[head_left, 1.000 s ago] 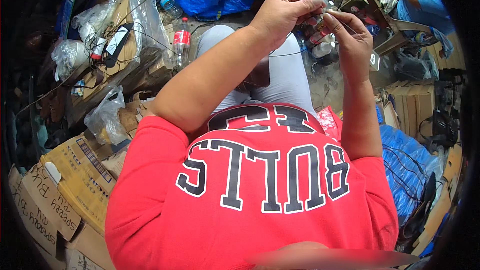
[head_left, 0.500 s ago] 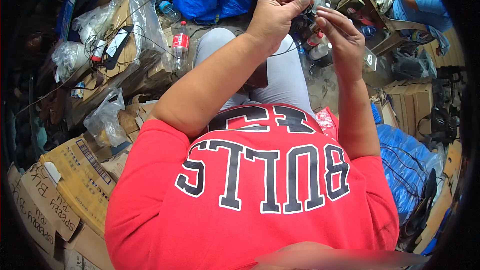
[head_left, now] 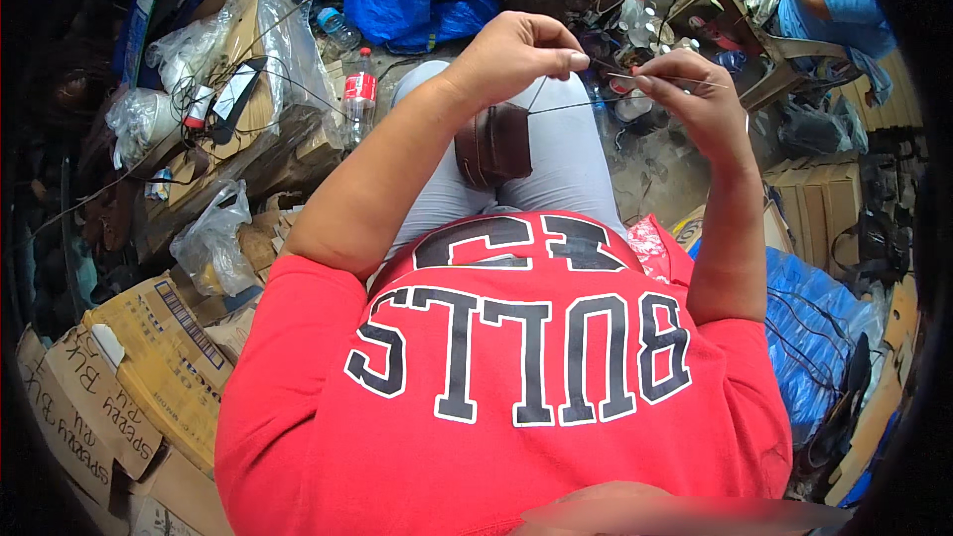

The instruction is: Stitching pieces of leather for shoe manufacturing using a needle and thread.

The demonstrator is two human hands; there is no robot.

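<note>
A dark brown leather shoe-like piece (head_left: pixel 496 144) with light stitching along its edge sits between my knees; its full shape is partly hidden by my left forearm. Dark thread (head_left: pixel 581 106) leads from its upper right corner in two strands, one up to each hand. My left hand (head_left: pixel 521 55) is closed in a pinch on one strand, above the leather piece. To the right and a little lower, my right hand (head_left: pixel 695 99) pinches a thin needle (head_left: pixel 712 81), which sticks out on both sides of the fingers, and the other strand runs to it.
A plastic bottle (head_left: pixel 360 94) with a red label stands left of my knee. Behind it lies a blue plastic bag (head_left: pixel 422 0). Cardboard (head_left: pixel 164 352) is piled at lower left, blue wrapped plastic (head_left: pixel 804 328) at right. A person's sleeve (head_left: pixel 844 5) shows at upper right.
My hands have moved apart and down toward me, left hand leftward, right hand rightward. The brown leather piece and the threads, mostly hidden before, now show between them.
</note>
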